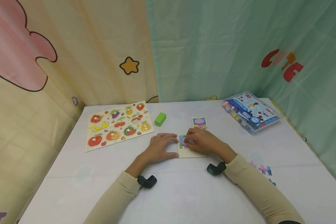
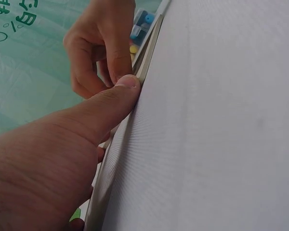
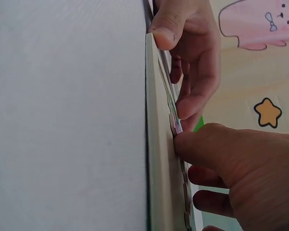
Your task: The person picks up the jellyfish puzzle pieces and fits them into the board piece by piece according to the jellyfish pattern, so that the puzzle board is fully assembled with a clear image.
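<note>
A small pale wooden jigsaw board (image 1: 191,154) lies at the middle of the table, its upper left part filled with blue, green and pink pieces. At its left edge rests my left hand (image 1: 160,148), thumb by the lower corner and relaxed fingers by the upper one. The left thumb (image 2: 127,83) touches the board's rim in the left wrist view. My right hand (image 1: 203,140) reaches over the board from the right, thumb and curled fingers pinching a pink puzzle piece (image 3: 177,126) against the laid pieces. Much of that piece is hidden by the fingertips.
Beyond the right hand lies a small picture card (image 1: 199,122). A green block (image 1: 160,119) and a fruit peg board (image 1: 119,124) are at the back left. A clear plastic case (image 1: 250,112) sits back right. Loose puzzle pieces (image 1: 263,169) lie beside the right sleeve, partly hidden.
</note>
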### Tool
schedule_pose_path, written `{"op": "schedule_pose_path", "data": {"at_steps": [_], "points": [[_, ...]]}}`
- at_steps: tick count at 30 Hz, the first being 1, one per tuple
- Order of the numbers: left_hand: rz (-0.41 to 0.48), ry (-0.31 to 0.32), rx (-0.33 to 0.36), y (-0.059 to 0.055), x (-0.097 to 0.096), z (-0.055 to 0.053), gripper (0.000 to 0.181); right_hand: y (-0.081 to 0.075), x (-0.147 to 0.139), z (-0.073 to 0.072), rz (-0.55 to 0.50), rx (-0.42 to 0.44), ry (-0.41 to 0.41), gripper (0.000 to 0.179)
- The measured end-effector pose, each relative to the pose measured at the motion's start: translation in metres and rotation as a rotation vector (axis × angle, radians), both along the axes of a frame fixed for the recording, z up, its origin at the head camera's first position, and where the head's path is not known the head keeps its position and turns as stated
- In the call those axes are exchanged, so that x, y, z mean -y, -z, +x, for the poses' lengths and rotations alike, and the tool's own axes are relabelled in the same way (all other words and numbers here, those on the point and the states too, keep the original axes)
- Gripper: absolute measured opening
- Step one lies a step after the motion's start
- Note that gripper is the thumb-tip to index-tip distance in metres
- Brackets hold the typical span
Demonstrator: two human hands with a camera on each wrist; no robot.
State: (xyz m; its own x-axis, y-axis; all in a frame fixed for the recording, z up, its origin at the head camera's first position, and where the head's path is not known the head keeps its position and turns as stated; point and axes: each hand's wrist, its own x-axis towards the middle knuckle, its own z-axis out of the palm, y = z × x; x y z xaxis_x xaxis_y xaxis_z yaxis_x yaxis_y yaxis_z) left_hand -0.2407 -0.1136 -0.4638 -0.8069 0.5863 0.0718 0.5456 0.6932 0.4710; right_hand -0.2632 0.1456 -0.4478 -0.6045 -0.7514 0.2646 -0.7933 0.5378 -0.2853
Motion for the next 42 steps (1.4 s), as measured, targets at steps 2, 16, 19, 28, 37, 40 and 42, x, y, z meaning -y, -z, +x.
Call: {"op": "schedule_pose_path", "data": {"at_steps": [2,16,19,28,37,40,42], "points": [[-0.002,-0.004,-0.006,-0.001,-0.001,0.000,0.054,0.000,-0.001,0.000,0.007,-0.040,-0.005,0.011],[0.006,-0.002,-0.022,-0.003,-0.004,0.000,0.053,-0.005,-0.003,0.000,0.055,-0.082,-0.007,0.015],[-0.003,-0.004,-0.013,-0.003,-0.004,0.001,0.054,-0.008,-0.004,0.003,0.045,-0.044,0.017,0.017],[-0.013,-0.022,-0.001,-0.003,-0.002,0.001,0.056,-0.038,-0.063,0.027,0.054,0.225,0.203,0.032],[-0.008,-0.030,0.009,-0.004,-0.001,0.002,0.057,-0.027,-0.171,0.076,0.024,0.381,0.404,0.051],[-0.006,-0.026,0.003,-0.003,-0.001,0.002,0.056,-0.021,-0.195,0.094,0.028,0.358,0.428,0.047],[-0.005,-0.027,0.002,-0.002,-0.001,0.002,0.056,-0.017,-0.204,0.102,0.018,0.338,0.425,0.041]]}}
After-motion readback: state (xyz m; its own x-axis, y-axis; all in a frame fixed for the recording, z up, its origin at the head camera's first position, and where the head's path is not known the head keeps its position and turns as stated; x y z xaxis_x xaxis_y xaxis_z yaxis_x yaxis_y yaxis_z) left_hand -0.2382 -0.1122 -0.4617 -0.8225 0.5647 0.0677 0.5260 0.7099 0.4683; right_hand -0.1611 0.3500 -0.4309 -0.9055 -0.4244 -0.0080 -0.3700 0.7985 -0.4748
